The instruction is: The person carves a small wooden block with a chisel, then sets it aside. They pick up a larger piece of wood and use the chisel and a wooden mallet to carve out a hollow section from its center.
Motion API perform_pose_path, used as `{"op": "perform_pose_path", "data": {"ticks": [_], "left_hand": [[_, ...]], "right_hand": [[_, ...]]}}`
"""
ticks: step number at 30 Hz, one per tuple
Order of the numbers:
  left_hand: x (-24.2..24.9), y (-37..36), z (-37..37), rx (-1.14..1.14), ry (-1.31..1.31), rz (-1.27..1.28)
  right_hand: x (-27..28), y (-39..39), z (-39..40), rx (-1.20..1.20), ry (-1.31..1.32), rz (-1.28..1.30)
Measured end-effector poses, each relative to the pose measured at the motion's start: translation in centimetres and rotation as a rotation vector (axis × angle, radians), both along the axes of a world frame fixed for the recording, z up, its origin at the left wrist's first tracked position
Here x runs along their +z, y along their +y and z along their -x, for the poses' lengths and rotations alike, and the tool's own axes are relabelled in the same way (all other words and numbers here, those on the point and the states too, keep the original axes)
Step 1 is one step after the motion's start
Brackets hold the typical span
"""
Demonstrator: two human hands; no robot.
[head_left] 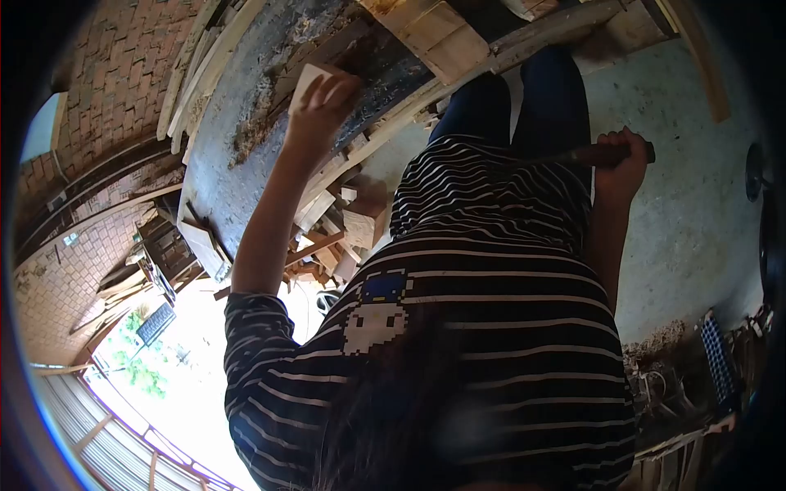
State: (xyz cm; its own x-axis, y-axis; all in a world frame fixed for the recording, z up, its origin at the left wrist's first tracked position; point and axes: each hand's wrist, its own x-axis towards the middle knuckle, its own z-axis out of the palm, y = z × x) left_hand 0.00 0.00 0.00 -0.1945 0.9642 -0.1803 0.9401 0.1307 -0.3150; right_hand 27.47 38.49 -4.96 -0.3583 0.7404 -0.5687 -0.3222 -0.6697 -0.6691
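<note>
At the upper left, my left hand has its fingers curled over a pale wooden block above the dark workbench top. Out to the right, beside my thigh, my right hand is closed round the brown handle of a tool. The tool's thin dark end points left across the striped shirt and is hard to make out.
Larger wooden blocks lie at the bench's top edge. Offcuts are piled on the floor beside the bench. Long boards lean near the brick wall. Wood shavings lie at the lower right.
</note>
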Motion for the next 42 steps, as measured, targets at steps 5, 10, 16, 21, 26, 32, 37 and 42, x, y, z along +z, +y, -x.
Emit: {"op": "perform_pose_path", "data": {"ticks": [5, 10, 16, 21, 26, 32, 37, 42], "left_hand": [[4.9, 1.5, -0.9, 0.552, 0.118, 0.005], [3.4, 1.1, -1.7, 0.511, 0.162, -0.410], [1.6, 1.2, -2.5, 0.911, 0.010, -0.618], [0.7, 0.1, -1.6, 1.192, -0.312, -0.801], [-1.7, 3.2, -2.2, 1.072, -0.754, -1.337], [-8.1, 4.6, -5.2, 0.966, -0.486, -1.044], [-4.9, 4.7, -6.2, 0.997, -0.523, -0.793], [-6.5, 5.2, -6.1, 1.008, -0.465, -0.880]], "right_hand": [[-0.2, -0.3, -0.3, -0.039, 0.000, 0.024], [-0.2, -0.5, 0.0, -0.043, 0.002, 0.031], [0.3, -0.6, 0.5, -0.025, 0.001, 0.008], [0.8, -0.6, 1.5, -0.012, 0.072, 0.082], [1.8, -0.7, 3.0, 0.013, 0.299, 0.200], [6.1, -0.6, 6.3, 0.107, 0.591, 0.031], [11.1, -3.5, 10.2, 0.216, 0.591, -0.393], [12.6, -7.2, 14.8, 0.484, 0.851, -0.812]]}}
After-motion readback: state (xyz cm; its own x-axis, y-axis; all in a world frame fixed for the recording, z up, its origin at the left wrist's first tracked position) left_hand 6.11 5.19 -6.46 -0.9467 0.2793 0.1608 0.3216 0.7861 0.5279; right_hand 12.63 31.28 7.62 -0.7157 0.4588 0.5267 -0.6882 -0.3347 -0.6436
